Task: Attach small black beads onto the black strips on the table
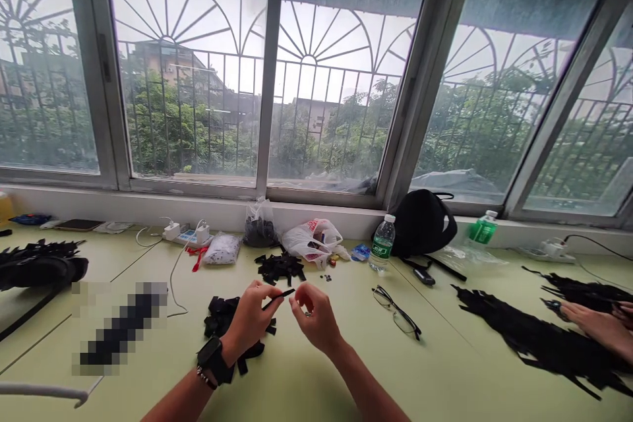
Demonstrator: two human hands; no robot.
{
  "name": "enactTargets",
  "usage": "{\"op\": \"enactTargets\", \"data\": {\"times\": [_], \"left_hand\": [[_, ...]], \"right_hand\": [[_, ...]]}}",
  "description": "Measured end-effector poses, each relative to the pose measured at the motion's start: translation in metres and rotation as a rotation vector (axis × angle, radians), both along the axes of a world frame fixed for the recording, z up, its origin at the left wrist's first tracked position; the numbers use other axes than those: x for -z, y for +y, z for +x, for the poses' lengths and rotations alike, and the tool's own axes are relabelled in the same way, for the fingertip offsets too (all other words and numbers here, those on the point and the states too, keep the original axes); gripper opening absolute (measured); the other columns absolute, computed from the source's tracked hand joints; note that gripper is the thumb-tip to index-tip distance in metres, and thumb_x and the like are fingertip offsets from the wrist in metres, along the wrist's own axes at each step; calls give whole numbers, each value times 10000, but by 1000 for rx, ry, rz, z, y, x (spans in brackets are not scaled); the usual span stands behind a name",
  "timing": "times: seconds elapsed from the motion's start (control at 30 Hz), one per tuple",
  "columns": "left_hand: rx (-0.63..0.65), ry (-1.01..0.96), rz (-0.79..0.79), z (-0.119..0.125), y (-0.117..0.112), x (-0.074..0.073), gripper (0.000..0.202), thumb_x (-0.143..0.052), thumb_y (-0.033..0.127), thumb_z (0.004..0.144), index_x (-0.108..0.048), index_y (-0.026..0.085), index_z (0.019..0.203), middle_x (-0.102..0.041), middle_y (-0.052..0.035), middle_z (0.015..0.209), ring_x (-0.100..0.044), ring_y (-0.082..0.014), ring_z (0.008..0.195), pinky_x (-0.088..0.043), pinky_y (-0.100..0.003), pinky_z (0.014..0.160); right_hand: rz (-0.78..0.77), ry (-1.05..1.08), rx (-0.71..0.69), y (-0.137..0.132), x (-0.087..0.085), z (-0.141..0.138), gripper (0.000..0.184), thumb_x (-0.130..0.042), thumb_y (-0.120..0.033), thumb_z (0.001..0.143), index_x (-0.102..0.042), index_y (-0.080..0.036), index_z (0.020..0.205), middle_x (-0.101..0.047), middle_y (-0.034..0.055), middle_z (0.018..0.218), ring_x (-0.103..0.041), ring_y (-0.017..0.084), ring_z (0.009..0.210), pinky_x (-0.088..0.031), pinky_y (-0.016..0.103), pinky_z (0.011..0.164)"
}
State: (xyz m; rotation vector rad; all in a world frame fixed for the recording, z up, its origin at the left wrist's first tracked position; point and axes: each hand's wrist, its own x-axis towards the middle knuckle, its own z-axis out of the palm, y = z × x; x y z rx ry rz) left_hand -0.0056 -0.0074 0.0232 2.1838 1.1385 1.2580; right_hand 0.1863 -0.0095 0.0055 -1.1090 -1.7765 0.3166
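My left hand, with a dark watch and a bracelet at the wrist, is closed on a short black fabric strip. The strip points toward my right hand, whose thumb and fingers are pinched at its tip. Something small and shiny shows among the right fingers, too small to name. Under and beside my left hand lies a pile of black fabric strips, partly hidden by it. Farther back is a second pile of short black pieces, with several tiny metallic pieces to its right.
Eyeglasses lie right of my hands. Behind stand a water bottle, a black bag and a white plastic bag. At right, another person's hand is by long black strips. A white cable crosses the left side.
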Motion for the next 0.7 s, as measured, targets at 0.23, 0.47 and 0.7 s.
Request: {"op": "enactTargets", "data": {"times": [0.23,0.47,0.7], "left_hand": [[38,102,50,2,-3,4,217,-579,223,946,-784,267,891,-759,-28,848,-607,-233,881,-470,-338,805],[17,214,91,5,-5,6,281,-535,214,955,-678,232,715,-672,-36,705,-586,-227,808,-448,-329,735],[-11,269,116,6,-6,9,239,-576,167,873,-632,216,646,-637,-23,646,-573,-208,756,-411,-318,722]], "right_hand": [[65,-368,5,-9,10,-9,106,-507,-161,894,-542,-218,812,-630,10,776,-541,156,663,-325,272,643],[118,-575,97,-10,10,-10,98,-505,-159,928,-555,-207,857,-652,44,830,-588,188,730,-304,293,651],[131,-703,113,-8,17,-13,118,-501,-140,936,-584,-187,867,-657,51,836,-588,187,729,-286,302,630]]}}
